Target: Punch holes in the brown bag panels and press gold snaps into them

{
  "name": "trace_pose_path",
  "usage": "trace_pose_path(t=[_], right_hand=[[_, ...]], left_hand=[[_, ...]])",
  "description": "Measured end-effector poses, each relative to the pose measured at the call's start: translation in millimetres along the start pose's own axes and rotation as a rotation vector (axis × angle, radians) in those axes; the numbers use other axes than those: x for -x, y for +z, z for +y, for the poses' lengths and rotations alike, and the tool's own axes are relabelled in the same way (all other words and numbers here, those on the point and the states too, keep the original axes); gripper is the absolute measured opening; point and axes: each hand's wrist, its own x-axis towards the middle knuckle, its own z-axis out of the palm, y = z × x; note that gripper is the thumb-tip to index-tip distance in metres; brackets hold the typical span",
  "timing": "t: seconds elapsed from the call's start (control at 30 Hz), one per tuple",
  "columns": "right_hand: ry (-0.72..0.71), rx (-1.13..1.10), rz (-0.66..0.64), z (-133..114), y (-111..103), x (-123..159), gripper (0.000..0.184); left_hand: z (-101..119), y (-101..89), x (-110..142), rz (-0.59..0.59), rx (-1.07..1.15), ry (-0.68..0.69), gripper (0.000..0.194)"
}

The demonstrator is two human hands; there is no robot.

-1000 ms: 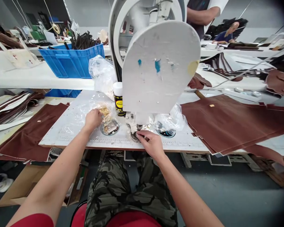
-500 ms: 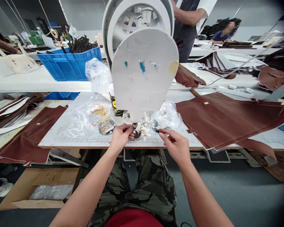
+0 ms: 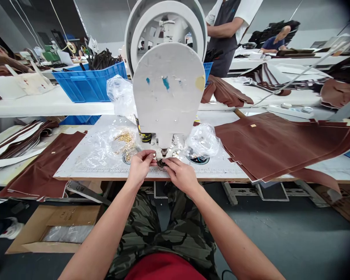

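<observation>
A white riveting press (image 3: 168,89) stands on the white work table (image 3: 87,161) in front of me. My left hand (image 3: 139,166) and my right hand (image 3: 179,175) meet at the die (image 3: 161,163) under the press head, both with fingers pinched together on something too small to make out. Left of the die lies a clear plastic bag with gold rivets (image 3: 123,138). Small silver rivets (image 3: 177,152) are scattered beside the die, and another clear bag (image 3: 202,140) sits on the right.
Brown leather panels lie stacked at the right (image 3: 280,144) and at the left (image 3: 43,167). A blue crate (image 3: 87,83) of dark straps stands on the shelf behind. A black bottle (image 3: 144,134) stands by the press. Another person (image 3: 230,31) stands behind. A cardboard box (image 3: 51,229) sits on the floor.
My left hand left the gold-rivet bag and came to the die. My right hand went to the right-hand bag, then returned, so both hands now pinch together under the press head.
</observation>
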Motion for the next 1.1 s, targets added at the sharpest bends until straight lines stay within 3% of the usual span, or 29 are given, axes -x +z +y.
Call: trace_pose_path(t=[0.2, 0.33, 0.43, 0.53, 0.63, 0.73, 0.8, 0.9, 1.0, 1.1], right_hand=[[0.024, -0.035, -0.002, 2, -6, 5, 0.041], [0.074, -0.079, 0.112, 18, -28, 17, 0.035], [0.169, -0.008, 0.196, 49, -56, 33, 0.031], [0.321, 0.192, 0.198, 90, -92, 46, 0.032], [0.516, 0.473, 0.107, 130, -132, 45, 0.037], [0.652, 0.646, -0.058, 163, -159, 31, 0.044], [0.682, 0.662, -0.147, 177, -160, 21, 0.042], [0.688, 0.655, -0.199, 187, -142, 11, 0.027], [0.704, 0.647, -0.152, 190, -131, 10, 0.024], [0.766, 0.654, -0.009, 192, -152, 17, 0.031]], left_hand=[[-5, 9.6, 2, -0.039, 0.022, -0.065, 0.022], [-3, 23.5, 2, -0.025, 0.073, -0.115, 0.015], [1, 25.5, 4, -0.019, 0.133, -0.168, 0.011], [5, 23.2, 8, 0.006, 0.257, -0.264, 0.012], [7, 20.8, 14, 0.037, 0.324, -0.320, 0.016], [6, 20.2, 21, -0.019, 0.266, -0.326, 0.018], [3, 21.3, 29, -0.080, 0.183, -0.333, 0.022], [-3, 26.2, 42, -0.150, 0.076, -0.348, 0.032], [-9, 34.5, 51, -0.211, 0.022, -0.350, 0.039], [-10, 45.6, 55, -0.296, -0.030, -0.352, 0.045]])
